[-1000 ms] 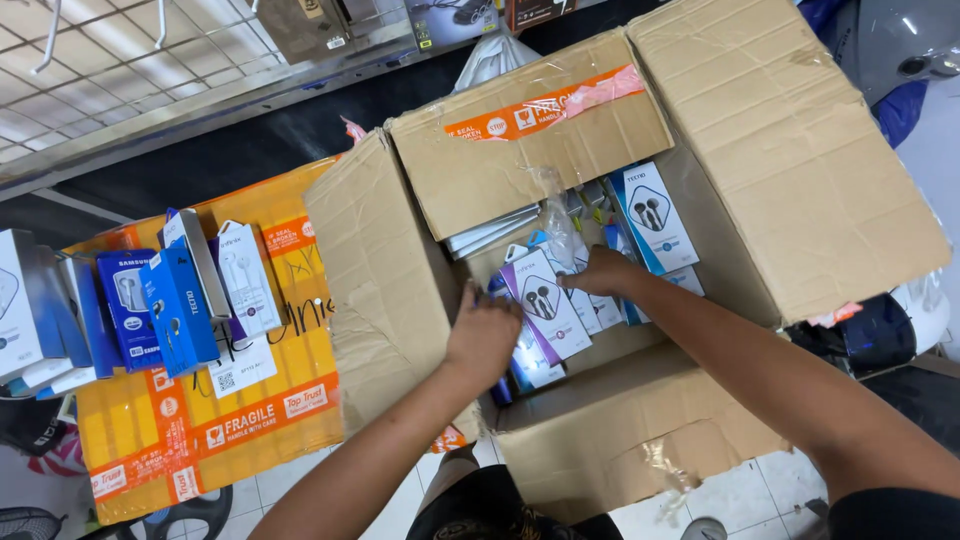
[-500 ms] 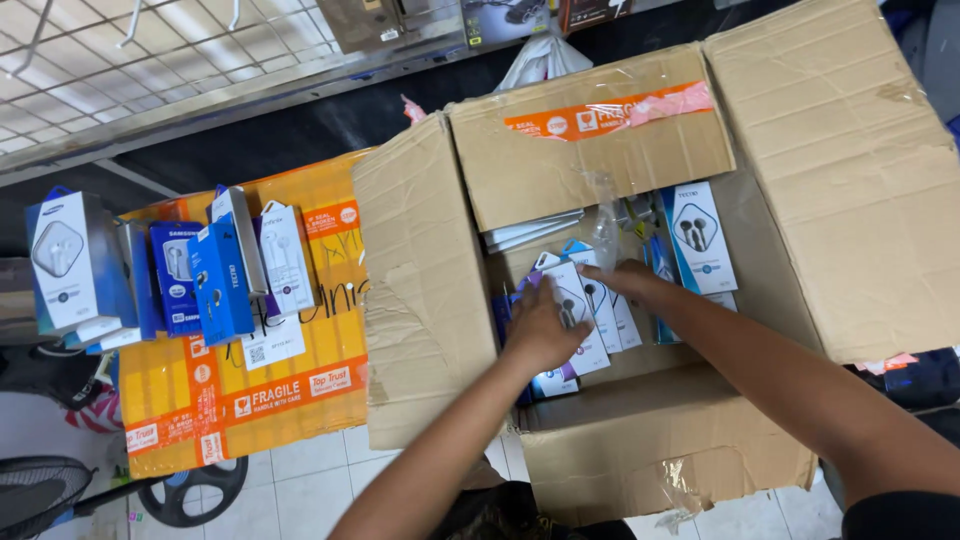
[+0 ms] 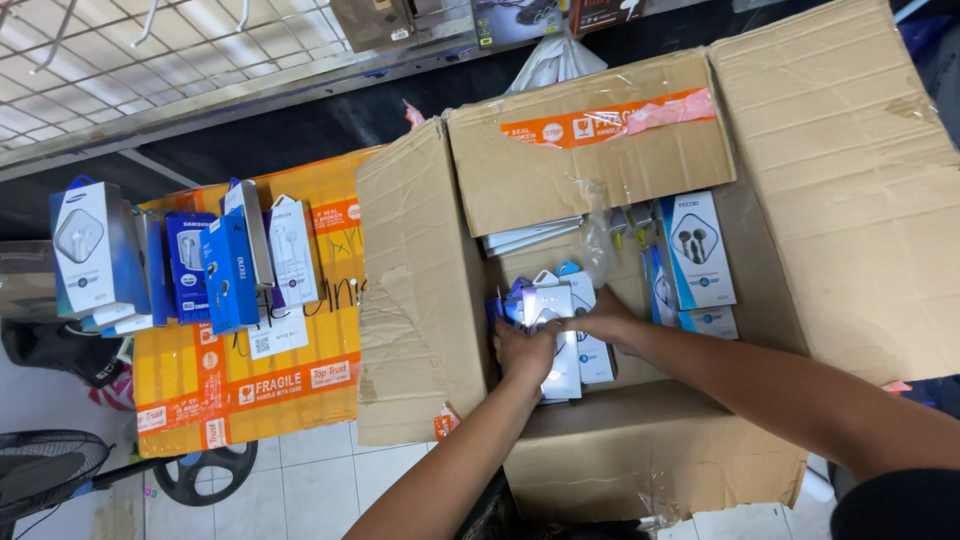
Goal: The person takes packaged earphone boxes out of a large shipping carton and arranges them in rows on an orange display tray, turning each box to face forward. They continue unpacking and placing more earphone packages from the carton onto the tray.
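Both hands are down inside the open carton [image 3: 420,300], closed on one small stack of white packs [image 3: 553,330]. The left hand [image 3: 527,352] has its grip wrapped over the stack's near left edge, fingers curled onto the top pack; the right hand [image 3: 603,322] clamps the right side of the same stack, thumb across the top. Half a second ago the hands were a little apart, each on a different pack, and a second ago the left was only reaching in; now they have drawn together on this one bundle. The stack sits in the carton's left half, near the left flap.

Just right of the hands, a larger white and blue earphone box [image 3: 697,250] stands against the carton's right wall, with another box [image 3: 708,322] below it. Flat packs [image 3: 530,236] are tucked under the far flap, which carries orange tape [image 3: 610,118].

Well to the left, a row of blue and white boxes [image 3: 185,260] stands on an orange carton [image 3: 290,380], unchanged. A fan [image 3: 45,475] rests on the tiled floor [image 3: 300,490].
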